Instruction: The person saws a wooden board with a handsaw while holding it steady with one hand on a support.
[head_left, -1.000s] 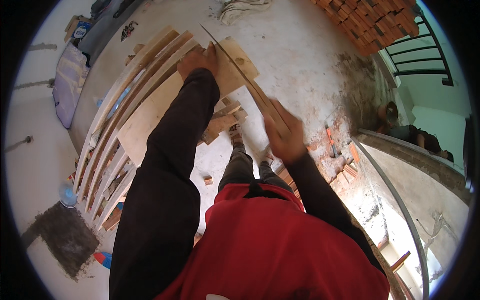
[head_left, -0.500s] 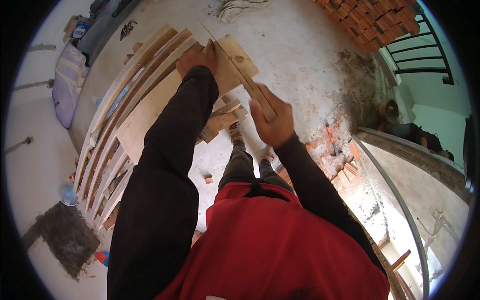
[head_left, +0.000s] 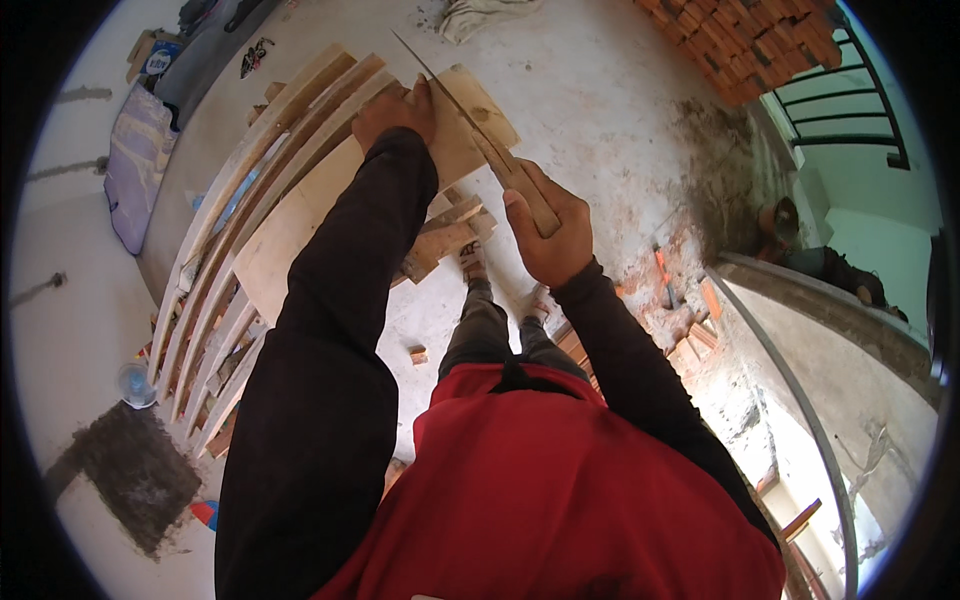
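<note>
My right hand [head_left: 548, 225] grips the wooden handle of a hand saw [head_left: 470, 120], whose thin blade runs up and left across the end of a pale wooden board [head_left: 300, 215]. My left hand [head_left: 395, 108] presses flat on that board just left of the blade. The board rests on a stack of long curved wooden planks [head_left: 225, 250]. Both arms wear dark sleeves above a red top.
Short wood offcuts [head_left: 445, 235] lie on the concrete floor below the board, near my feet. A brick pile [head_left: 760, 40] stands at the top right, by a black railing [head_left: 850, 110]. Broken bricks [head_left: 690, 310] lie along a ledge; another person [head_left: 820, 260] crouches beyond it.
My right hand has pulled the saw handle down and back toward me, then pushed it slightly forward along the board. The left hand stays pressed on the board.
</note>
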